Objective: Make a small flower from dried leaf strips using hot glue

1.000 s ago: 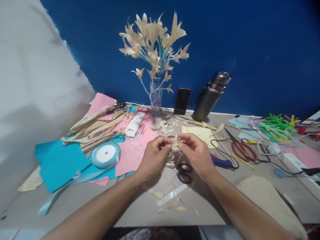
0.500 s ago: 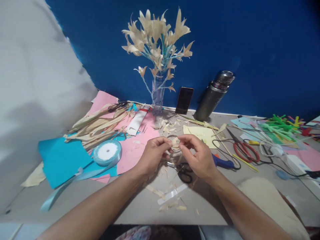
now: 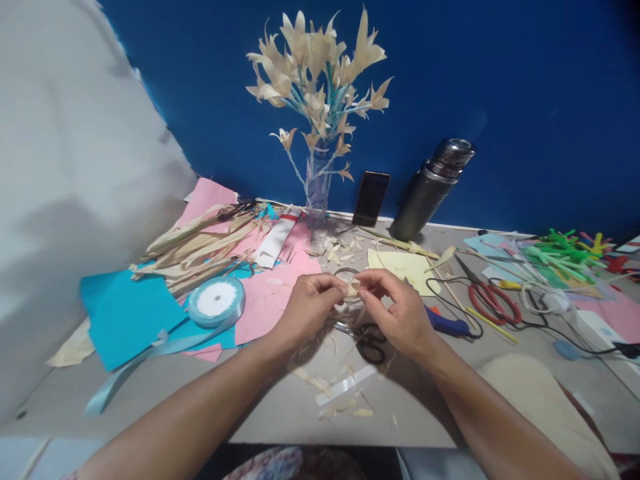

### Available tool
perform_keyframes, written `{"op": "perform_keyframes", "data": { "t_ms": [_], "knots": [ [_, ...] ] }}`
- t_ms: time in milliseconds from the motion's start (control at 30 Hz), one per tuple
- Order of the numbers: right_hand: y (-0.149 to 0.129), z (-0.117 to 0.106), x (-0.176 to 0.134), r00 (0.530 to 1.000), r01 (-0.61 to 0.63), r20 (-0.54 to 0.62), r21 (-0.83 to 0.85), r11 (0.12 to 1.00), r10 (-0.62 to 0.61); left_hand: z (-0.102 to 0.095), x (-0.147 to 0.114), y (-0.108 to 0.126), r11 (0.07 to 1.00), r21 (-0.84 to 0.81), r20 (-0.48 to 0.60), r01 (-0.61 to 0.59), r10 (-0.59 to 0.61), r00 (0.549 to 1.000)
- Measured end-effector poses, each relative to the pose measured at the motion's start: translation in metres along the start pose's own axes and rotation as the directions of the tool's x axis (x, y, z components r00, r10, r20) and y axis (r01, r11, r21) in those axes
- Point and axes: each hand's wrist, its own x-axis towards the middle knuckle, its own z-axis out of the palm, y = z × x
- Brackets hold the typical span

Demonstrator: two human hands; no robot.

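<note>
Both hands meet over the middle of the table, fingertips pinched. My left hand [image 3: 313,305] and my right hand [image 3: 403,312] hold a small pale piece of dried husk [image 3: 352,289] between them. The fingers partly hide its shape. A ring-like rim, perhaps a tape roll [image 3: 346,271], shows just behind the fingers. Below the hands lie scissors with black handles [image 3: 371,348], their blades partly covered. Husk scraps [image 3: 330,248] are scattered behind and in front of the hands. A yellow paper sheet [image 3: 400,267] lies beyond my right hand.
Husk flowers [image 3: 320,67] stand in a clear vase [image 3: 317,193], beside a phone [image 3: 371,199] and a flask [image 3: 433,190]. Left are a ribbon spool [image 3: 216,300], blue paper [image 3: 125,313] and husk strips [image 3: 200,247]. Right are red-handled scissors [image 3: 493,303], a blue-handled tool [image 3: 447,323] and cables.
The left fingers have drawn closer together on the husk piece. The right hand looks almost unmoved. The whole view has shifted slightly.
</note>
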Motion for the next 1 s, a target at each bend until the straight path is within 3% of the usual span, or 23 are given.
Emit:
{"op": "perform_keyframes", "data": {
  "t_ms": [333,633,1000],
  "knots": [
    [-0.0028,0.0009,0.0008,0.994,-0.108,0.003,-0.003,0.994,0.108,0.0002,-0.0028,-0.0008,0.996,0.056,0.056,-0.071,0.068,0.996],
    [-0.0045,-0.0024,-0.0004,0.993,-0.118,0.03,0.039,0.992,0.117,-0.0004,-0.0014,0.002,0.991,0.114,0.01,-0.075,0.075,0.997],
    [-0.0035,-0.0018,0.0009,0.992,-0.123,-0.022,-0.016,0.992,0.122,-0.0001,-0.001,-0.0004,0.997,0.022,0.102,-0.08,0.077,0.992]
  ]
}}
